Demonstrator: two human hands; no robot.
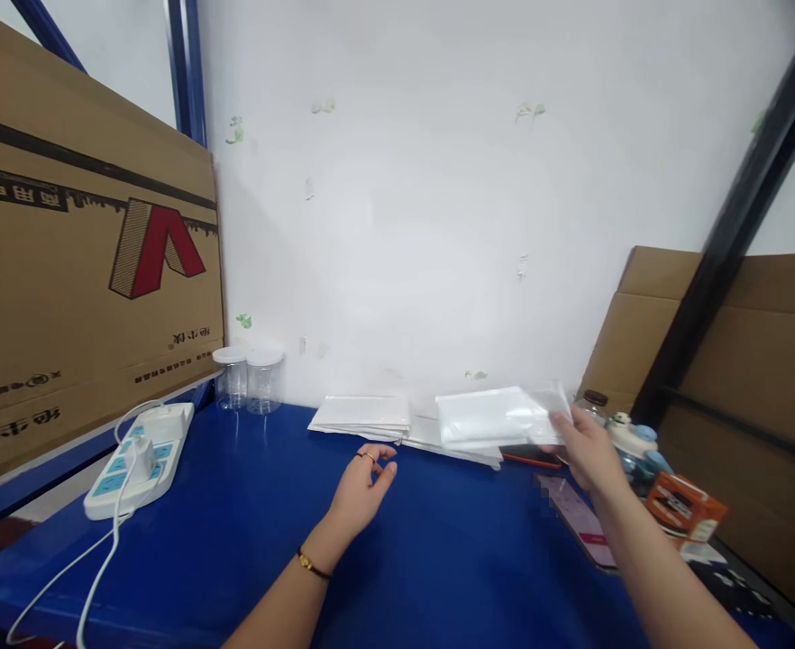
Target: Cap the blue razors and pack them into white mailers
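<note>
My right hand (588,443) pinches one end of a clear plastic bag (488,416) with something white and flat in it. The bag is held out to the left, over a flat white stack (448,439) at the back of the table. My left hand (363,487) hovers over the blue table (249,532), thumb and fingers apart and loosely curved, with nothing in it. Just beyond it lies another pile of white flat packets (362,415). Below my right wrist rests a phone (579,521), partly hidden by the forearm.
On the left stand a white power strip (141,460) with cables and two clear lidded jars (263,383). A large cardboard box (86,270) borders that side. An orange box (682,507), a brown-lidded jar (593,406) and a blue-and-cream item (634,442) crowd the right edge.
</note>
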